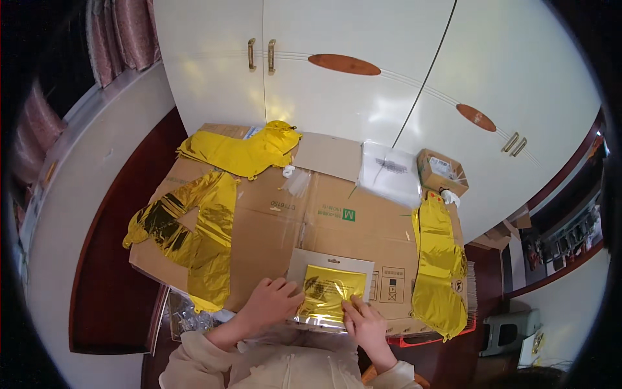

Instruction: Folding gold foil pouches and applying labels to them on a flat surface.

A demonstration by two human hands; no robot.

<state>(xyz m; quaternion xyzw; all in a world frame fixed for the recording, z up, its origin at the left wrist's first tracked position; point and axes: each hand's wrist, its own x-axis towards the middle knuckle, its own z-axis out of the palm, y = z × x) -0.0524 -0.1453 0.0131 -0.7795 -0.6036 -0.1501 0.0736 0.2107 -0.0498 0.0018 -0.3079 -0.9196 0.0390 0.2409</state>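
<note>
A flat clear packet with a white hang-hole card (298, 266) and a folded gold foil balloon (327, 285) inside lies at the near edge of the cardboard, right in front of me. At its lower left side, my left hand (272, 301) has curled fingers closed on the edge. My right hand (366, 324) grips the lower right part, with bent fingertips on the gold foil. Three flat, uninflated gold foil balloons are spread out: one (217, 240) left of my hands, one (236, 149) at the far left, one (440, 269) at the right.
Flattened cardboard (265, 240) covers the work surface. Toward the back are a stack of clear plastic bags (389, 178), a small open carton (442, 172) and a grey board (330, 155). White cabinet doors (343, 104) rise behind. A grey plastic stool (512, 330) stands at the right.
</note>
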